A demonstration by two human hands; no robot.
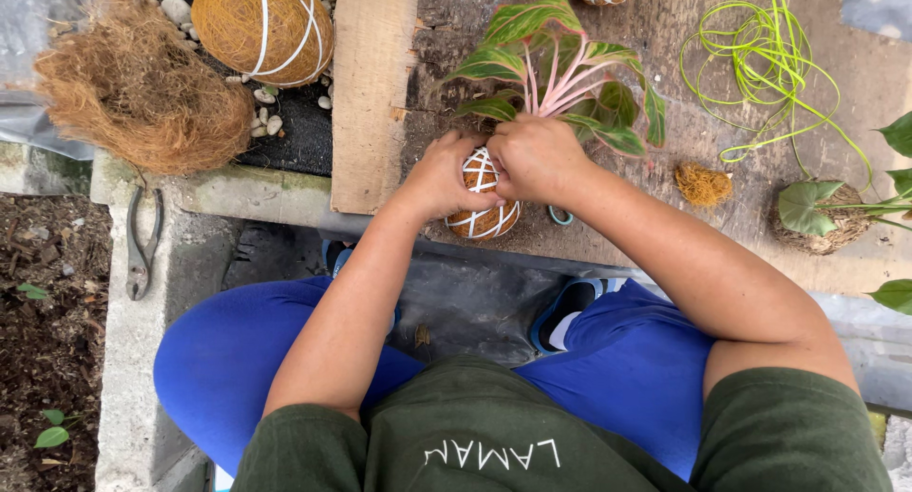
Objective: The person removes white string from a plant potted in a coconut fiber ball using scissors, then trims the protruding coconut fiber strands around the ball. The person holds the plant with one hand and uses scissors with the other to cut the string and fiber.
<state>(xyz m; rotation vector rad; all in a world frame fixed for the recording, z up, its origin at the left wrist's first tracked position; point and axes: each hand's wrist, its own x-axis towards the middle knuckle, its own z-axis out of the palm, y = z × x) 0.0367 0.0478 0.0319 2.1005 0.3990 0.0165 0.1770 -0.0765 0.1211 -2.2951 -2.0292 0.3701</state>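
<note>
Gripping a small fibre ball (483, 199) wound with white string, both hands are closed on it at the near edge of the bench (684, 131). The left hand (439, 177) cups the ball's left side; the right hand (538, 158) is pressed on its top, where pink stems and green, pink-veined leaves (551, 69) rise from it. The two hands touch each other above the ball. Behind to the left, a larger string-wound ball (266, 25) sits on pebbles beside a heap of loose brown fibre (142, 88). Pliers (142, 240) lie on the concrete ledge at left. A tangle of lime-green cord (760, 69) lies at right, near a small fibre tuft (703, 183) and another planted ball (817, 217)
</note>
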